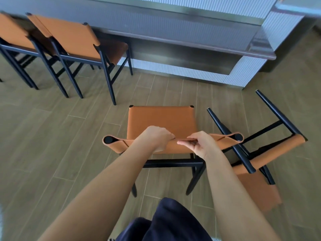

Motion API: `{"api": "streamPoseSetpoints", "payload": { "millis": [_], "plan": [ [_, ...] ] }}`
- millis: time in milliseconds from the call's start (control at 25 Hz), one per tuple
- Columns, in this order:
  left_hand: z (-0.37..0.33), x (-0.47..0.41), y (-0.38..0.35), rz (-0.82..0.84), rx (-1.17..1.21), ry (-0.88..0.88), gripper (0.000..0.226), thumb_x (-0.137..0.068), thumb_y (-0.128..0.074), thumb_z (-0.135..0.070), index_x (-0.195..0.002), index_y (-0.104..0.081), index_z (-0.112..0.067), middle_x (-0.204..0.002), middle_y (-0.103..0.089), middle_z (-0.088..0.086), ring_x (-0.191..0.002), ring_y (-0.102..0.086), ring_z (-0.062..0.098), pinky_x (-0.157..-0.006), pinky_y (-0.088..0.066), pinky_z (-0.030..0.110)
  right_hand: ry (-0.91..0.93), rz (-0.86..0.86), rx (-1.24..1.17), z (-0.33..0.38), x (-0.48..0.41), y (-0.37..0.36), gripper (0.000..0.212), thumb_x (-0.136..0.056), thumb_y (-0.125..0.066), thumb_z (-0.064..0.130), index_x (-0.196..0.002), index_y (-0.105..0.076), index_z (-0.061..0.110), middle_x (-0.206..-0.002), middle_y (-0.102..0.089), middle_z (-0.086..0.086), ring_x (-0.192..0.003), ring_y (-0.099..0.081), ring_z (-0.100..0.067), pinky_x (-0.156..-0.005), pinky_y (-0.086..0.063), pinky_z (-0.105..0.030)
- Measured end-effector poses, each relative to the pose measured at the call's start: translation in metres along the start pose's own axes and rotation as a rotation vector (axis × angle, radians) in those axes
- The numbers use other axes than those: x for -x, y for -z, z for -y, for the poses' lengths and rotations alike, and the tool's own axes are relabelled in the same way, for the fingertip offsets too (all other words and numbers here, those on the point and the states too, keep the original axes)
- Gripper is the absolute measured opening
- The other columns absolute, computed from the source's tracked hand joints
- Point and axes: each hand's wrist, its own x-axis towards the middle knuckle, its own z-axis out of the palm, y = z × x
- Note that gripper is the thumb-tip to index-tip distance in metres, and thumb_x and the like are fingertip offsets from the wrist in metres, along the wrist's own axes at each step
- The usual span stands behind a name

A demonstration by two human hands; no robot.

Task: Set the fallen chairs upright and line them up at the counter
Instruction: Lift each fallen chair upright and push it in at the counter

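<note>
An upright chair (161, 120) with an orange leather seat and black frame stands right in front of me, facing the counter (191, 47). My left hand (156, 138) and my right hand (202, 145) both grip the top edge of its orange backrest, side by side. To its right a matching chair (257, 157) lies fallen on the floor, its black legs pointing up and away. Two more orange chairs (69, 39) stand upright at the counter on the left.
The counter has a ribbed pale front, a dark ledge and a metal footrail recess; its corner (257, 66) sits at the right. Wood-look floor planks (60, 136) spread between me and the counter. A gap lies between the standing chairs and the counter corner.
</note>
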Motion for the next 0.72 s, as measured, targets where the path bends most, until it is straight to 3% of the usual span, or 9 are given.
{"api": "streamPoseSetpoints", "payload": {
  "millis": [240,480,720],
  "plan": [
    [-0.001,0.001,-0.004,0.071,-0.005,-0.01,0.055,-0.09,-0.037,-0.003,-0.136,-0.048,-0.031,-0.112,-0.063,-0.003,-0.085,-0.053,0.02,-0.058,-0.035,0.029,-0.009,-0.08,-0.084,-0.014,0.0,0.004,0.029,-0.082,-0.049,-0.021,-0.105,-0.054,-0.005,-0.111,-0.058,-0.031,-0.089,-0.066,-0.05,-0.071,-0.06,-0.053],
    [-0.019,0.015,-0.035,0.058,0.007,-0.005,0.049,-0.093,-0.038,-0.011,-0.135,-0.046,-0.034,-0.107,-0.065,-0.004,-0.091,-0.062,0.023,-0.064,-0.044,0.033,-0.087,-0.135,-0.106,-0.042,0.006,0.027,0.019,-0.084,-0.051,-0.018,-0.096,-0.056,-0.005,-0.099,-0.061,-0.029,-0.075,-0.071,-0.044,-0.075,-0.06,-0.049],
    [-0.046,0.036,-0.068,0.079,0.016,0.017,0.044,-0.091,-0.039,-0.013,-0.127,-0.052,-0.034,-0.106,-0.066,-0.004,-0.091,-0.062,0.024,-0.062,-0.035,0.031,-0.126,-0.153,-0.164,-0.079,0.011,0.052,0.019,-0.084,-0.05,-0.019,-0.093,-0.056,-0.004,-0.092,-0.063,-0.024,-0.068,-0.07,-0.041,-0.062,-0.06,-0.049]
  ]
}}
